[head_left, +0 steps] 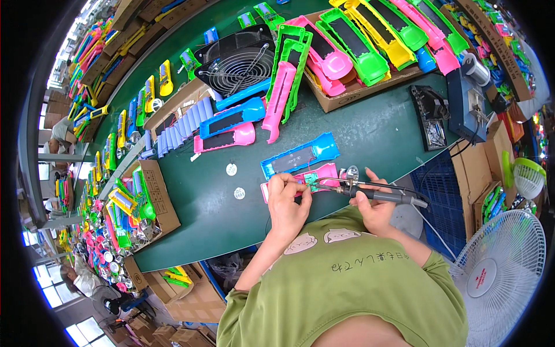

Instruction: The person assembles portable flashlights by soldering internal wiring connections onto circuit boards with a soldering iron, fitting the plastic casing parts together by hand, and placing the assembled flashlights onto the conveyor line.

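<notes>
Only the head view here, looking straight down at a green workbench (370,139).

The left hand (287,199) was curled up, its fingertips pressed together and pinching something at the edge of a pink plastic casing half (324,173) that lay on the bench right in front of the person. What exactly sat in that pinch was too small to tell. A little green circuit board (313,177) sat in the casing, just beside those fingertips.

The right hand (370,199) had its fingers wrapped round the dark handle of a soldering iron (376,194), held like a pen, with the tip pointing left down toward the circuit board. Its cord ran off to the right.

Just behind the pink casing lay a blue casing half (300,156), nearly touching it. Two small round discs (231,169) lay on the bench to the left, well apart from the hands. Further back stood a black fan (237,63) and a cardboard box (347,95) stacked with pink, green and yellow casings. A white floor fan (500,272) stood at the lower right.
</notes>
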Tool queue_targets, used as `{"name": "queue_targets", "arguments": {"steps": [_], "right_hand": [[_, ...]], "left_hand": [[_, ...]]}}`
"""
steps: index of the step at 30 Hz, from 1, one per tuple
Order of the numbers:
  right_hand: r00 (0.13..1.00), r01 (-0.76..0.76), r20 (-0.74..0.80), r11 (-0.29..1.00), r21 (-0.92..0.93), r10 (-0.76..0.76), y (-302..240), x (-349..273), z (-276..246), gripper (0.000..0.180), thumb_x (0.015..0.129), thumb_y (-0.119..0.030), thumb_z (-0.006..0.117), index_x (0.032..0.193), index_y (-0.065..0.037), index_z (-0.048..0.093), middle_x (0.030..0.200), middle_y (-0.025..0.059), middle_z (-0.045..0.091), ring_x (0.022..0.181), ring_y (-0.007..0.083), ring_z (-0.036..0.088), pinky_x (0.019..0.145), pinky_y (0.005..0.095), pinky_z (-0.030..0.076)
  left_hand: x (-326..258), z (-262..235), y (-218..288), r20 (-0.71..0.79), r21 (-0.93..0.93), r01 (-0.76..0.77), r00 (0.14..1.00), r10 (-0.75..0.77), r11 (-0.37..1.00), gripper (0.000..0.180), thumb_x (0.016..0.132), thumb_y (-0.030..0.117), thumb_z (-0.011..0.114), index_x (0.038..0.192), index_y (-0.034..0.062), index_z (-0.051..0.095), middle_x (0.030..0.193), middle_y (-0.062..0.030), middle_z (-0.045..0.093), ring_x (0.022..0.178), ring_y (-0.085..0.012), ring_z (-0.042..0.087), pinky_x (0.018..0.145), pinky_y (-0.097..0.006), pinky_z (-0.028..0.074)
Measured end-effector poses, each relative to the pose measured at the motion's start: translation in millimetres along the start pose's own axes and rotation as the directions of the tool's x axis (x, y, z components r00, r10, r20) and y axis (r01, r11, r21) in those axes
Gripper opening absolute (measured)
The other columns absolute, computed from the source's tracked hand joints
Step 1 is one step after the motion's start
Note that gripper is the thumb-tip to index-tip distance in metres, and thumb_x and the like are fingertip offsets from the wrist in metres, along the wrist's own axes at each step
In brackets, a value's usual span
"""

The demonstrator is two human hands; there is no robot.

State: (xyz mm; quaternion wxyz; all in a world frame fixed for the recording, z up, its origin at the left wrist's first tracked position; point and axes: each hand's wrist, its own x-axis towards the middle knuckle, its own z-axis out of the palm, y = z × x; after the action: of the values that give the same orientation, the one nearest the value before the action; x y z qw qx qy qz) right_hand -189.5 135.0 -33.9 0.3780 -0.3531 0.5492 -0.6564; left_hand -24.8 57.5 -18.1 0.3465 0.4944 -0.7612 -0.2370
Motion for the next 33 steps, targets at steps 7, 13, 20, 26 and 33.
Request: {"name": "queue_targets", "arguments": {"steps": [7, 13, 20, 26, 33], "right_hand": [[0.961, 0.244, 0.180, 0.949, -0.199, -0.209, 8, 6, -17, 0.019, 0.078, 0.001, 0.058, 0.095, 0.008, 0.052, 0.091, 0.0150, 0.057, 0.072, 0.0159, 0.063, 0.084, 0.0329, 0.047], [0.991, 0.107, 0.083, 0.994, 0.002, -0.107, -1, 2, -15, 0.017, 0.078, 0.001, 0.057, 0.094, 0.007, 0.055, 0.088, 0.0129, 0.058, 0.074, 0.0159, 0.063, 0.099, 0.0386, 0.033], [0.980, 0.178, 0.092, 0.983, -0.043, -0.174, 2, 0, -17, 0.016, 0.077, 0.002, 0.058, 0.092, 0.007, 0.055, 0.086, 0.0114, 0.059, 0.068, 0.0151, 0.064, 0.103, 0.0424, 0.026], [0.995, 0.093, 0.029, 0.994, 0.057, -0.095, 7, -4, -17, 0.019, 0.075, 0.002, 0.059, 0.093, 0.005, 0.054, 0.086, 0.0116, 0.059, 0.067, 0.0165, 0.064, 0.104, 0.0447, 0.024], [0.997, 0.053, 0.060, 0.997, 0.051, -0.056, 8, -4, -18, 0.019, 0.075, 0.003, 0.058, 0.093, 0.006, 0.052, 0.091, 0.0159, 0.057, 0.063, 0.0158, 0.063, 0.088, 0.0369, 0.038]], "left_hand": [[2, 0, 3, 0.025, 0.006, 0.045, 0.999, -0.045, 0.999, 0.011, 0.061, -0.002, 0.067, 0.067, 0.0011, 0.058, 0.082, -0.0095, 0.048, 0.079, -0.0228, 0.049, 0.067, -0.032, 0.041], [5, -3, 9, 0.048, 0.061, 0.022, 0.999, -0.025, 0.998, 0.012, 0.061, -0.002, 0.066, 0.067, 0.0004, 0.057, 0.084, -0.0109, 0.048, 0.080, -0.0250, 0.049, 0.069, -0.034, 0.041], [6, -1, 12, 0.064, 0.159, 0.021, 0.997, -0.031, 0.987, 0.017, 0.060, -0.001, 0.066, 0.073, 0.0002, 0.054, 0.085, -0.0132, 0.048, 0.083, -0.0275, 0.049, 0.071, -0.035, 0.040], [-32, -6, -1, -0.123, -0.457, 0.130, 0.971, -0.207, 0.880, 0.007, 0.077, -0.003, 0.058, 0.084, -0.0007, 0.058, 0.092, -0.0114, 0.055, 0.083, -0.0204, 0.054, 0.071, -0.030, 0.045], [-69, -53, -11, 0.409, -0.839, 0.526, 0.437, -0.801, -0.141, 0.020, 0.088, 0.006, 0.048, 0.097, -0.0060, 0.060, 0.090, -0.0095, 0.059, 0.084, -0.0163, 0.054, 0.073, -0.026, 0.044]]}}
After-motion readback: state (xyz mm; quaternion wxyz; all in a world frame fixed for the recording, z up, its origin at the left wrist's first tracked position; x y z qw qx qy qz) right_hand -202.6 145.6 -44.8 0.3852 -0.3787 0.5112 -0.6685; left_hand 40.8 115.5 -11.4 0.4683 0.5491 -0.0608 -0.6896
